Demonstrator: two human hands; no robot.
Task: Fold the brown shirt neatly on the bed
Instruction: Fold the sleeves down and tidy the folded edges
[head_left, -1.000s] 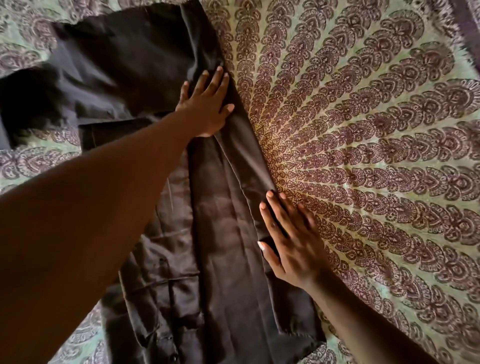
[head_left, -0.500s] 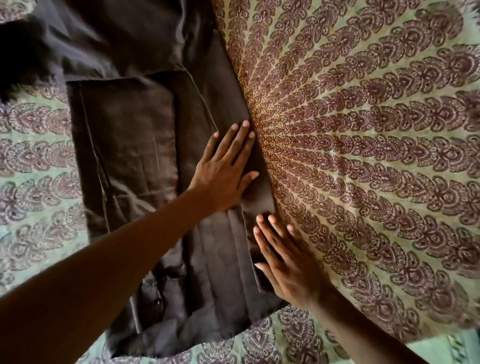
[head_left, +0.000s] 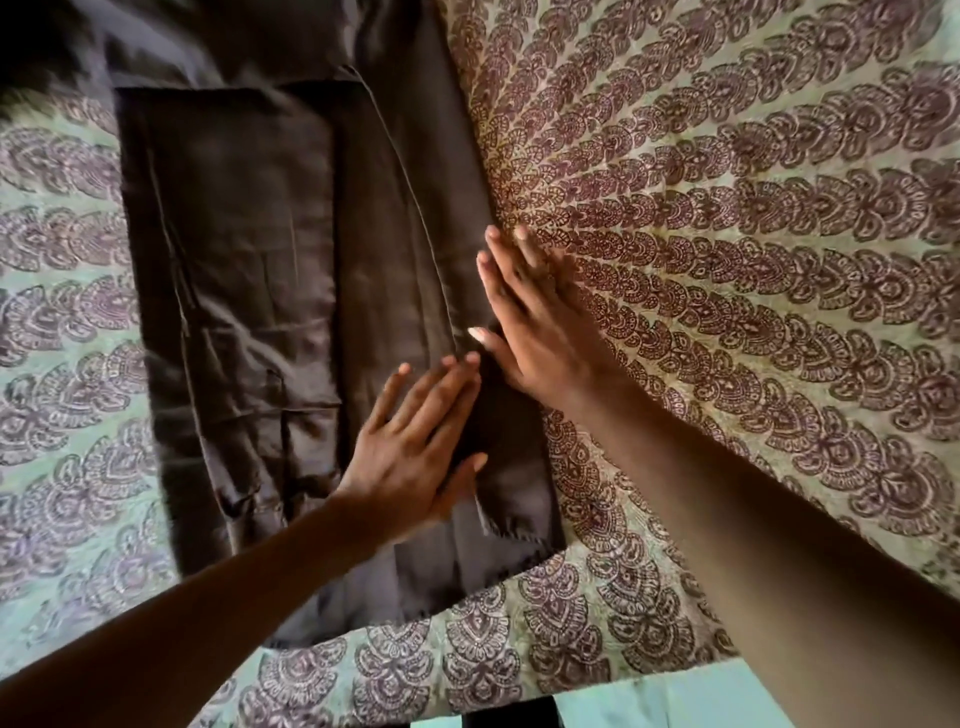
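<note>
Brown satiny shirt runs lengthwise away from me, my flat, unclenched left hand pressing its folded right panel, flat right hand on that edge.

My left hand has slid down from the upper middle of the frame to the lower middle, now flat on the near end of the brown shirt. My right hand has moved up past it and lies along the shirt's right edge, above the left. More of the folded left panel shows, and the shirt's bottom hem has come into view near the frame's lower centre.
</note>
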